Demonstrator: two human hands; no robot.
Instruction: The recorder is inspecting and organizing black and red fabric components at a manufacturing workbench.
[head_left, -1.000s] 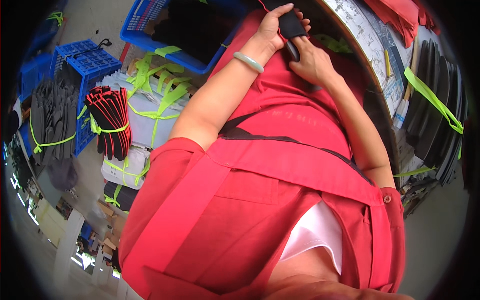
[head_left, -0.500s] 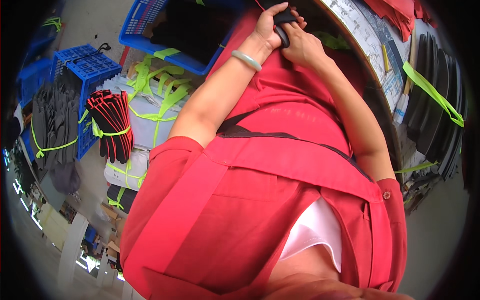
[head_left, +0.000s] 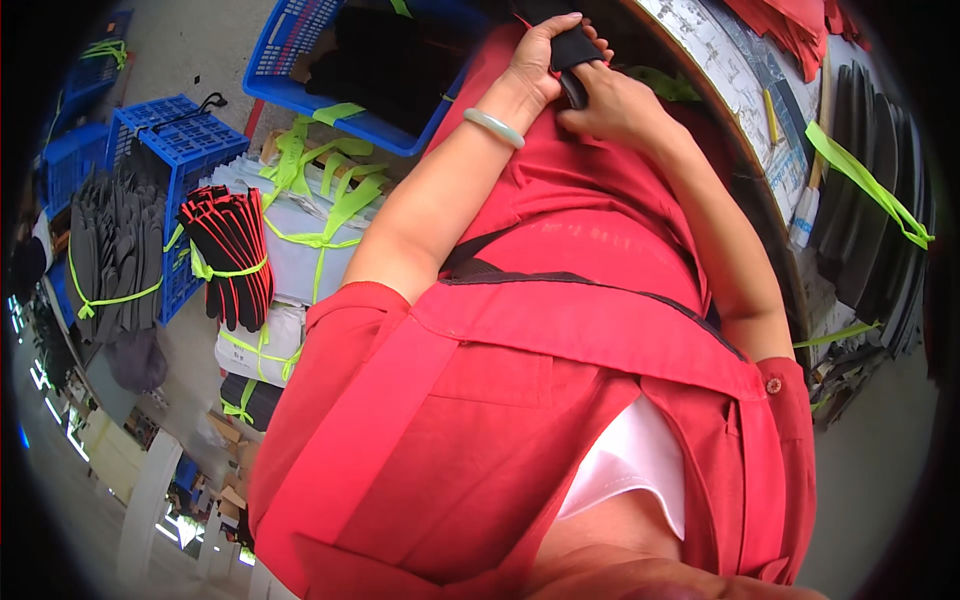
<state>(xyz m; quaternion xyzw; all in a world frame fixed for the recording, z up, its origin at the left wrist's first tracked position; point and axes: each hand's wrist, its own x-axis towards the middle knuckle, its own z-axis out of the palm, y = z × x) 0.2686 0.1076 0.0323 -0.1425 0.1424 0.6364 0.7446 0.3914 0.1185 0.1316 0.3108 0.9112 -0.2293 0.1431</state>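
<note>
A small piece of black fabric (head_left: 573, 48) is between my two hands at the top of the view, above my red apron. My left hand (head_left: 537, 65), below a pale bangle, is wrapped round the fabric, its thumb on top and fingertips showing at the far side. My right hand (head_left: 618, 108) is at the fabric's near end. Its fingers reach to or into the fabric and a dark fold hangs beside the thumb; whether they are inside I cannot tell. What lies beyond the fabric is dark and partly cut off.
A blue crate (head_left: 370, 130) with dark material stands ahead on the left. Beside it are bundles of black-and-red gloves (head_left: 228, 255), grey pieces (head_left: 115, 250) and white stacks (head_left: 305, 260) tied with green strips. On the right, a worn table (head_left: 745, 110) holds a yellow pencil (head_left: 771, 115) and black strips (head_left: 870, 190).
My right hand has shifted slightly, with its fingers more spread and its thumb lower. More of the black fabric shows between my hands. My left hand keeps its grip.
</note>
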